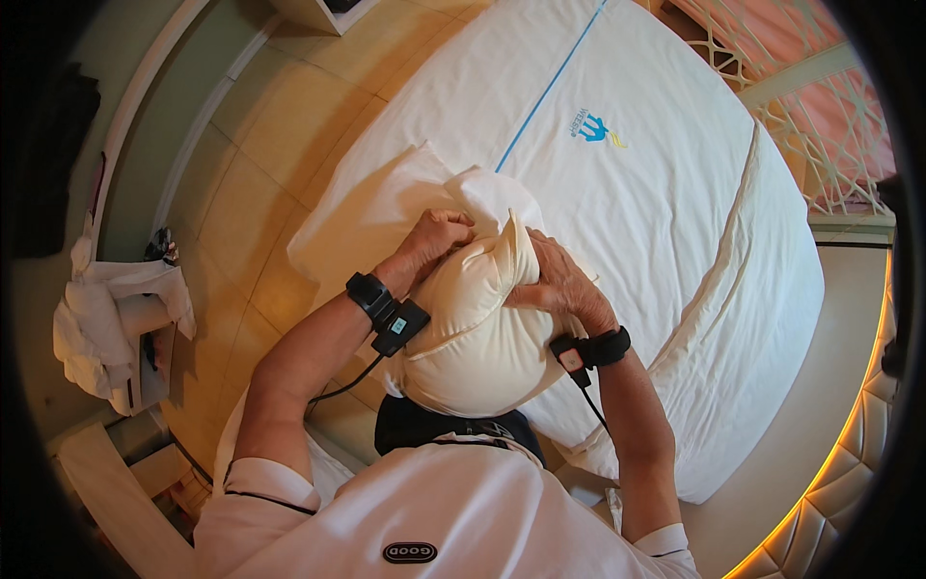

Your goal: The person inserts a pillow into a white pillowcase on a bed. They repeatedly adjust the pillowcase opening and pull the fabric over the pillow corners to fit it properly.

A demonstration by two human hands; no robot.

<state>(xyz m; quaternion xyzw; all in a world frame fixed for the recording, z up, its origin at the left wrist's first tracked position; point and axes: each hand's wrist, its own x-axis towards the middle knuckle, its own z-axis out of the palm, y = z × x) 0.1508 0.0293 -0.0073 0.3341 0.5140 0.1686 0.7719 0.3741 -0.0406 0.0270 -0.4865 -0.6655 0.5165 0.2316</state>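
A plump cream pillow [470, 347] stands folded in front of my torso, its near end close to my waist. My right hand [557, 282] grips the pillow's far corner from the side, thumb on the near face and fingers behind. At the other side, my left hand [438, 235] has its fingers curled on white fabric, which looks like a pillowcase [412, 188], next to the pillow. Part of the case lies bunched beyond both hands on the white bed cover [622, 210]. The pillow's far underside is hidden.
White linens hang over a small stand [148, 318] at the left. Tiled floor [289, 137] runs along the bed's left side. A lattice screen [825, 137] rises at the far right, and a padded, lit headboard [832, 499] curves along the near right. Cables trail from both wrist devices.
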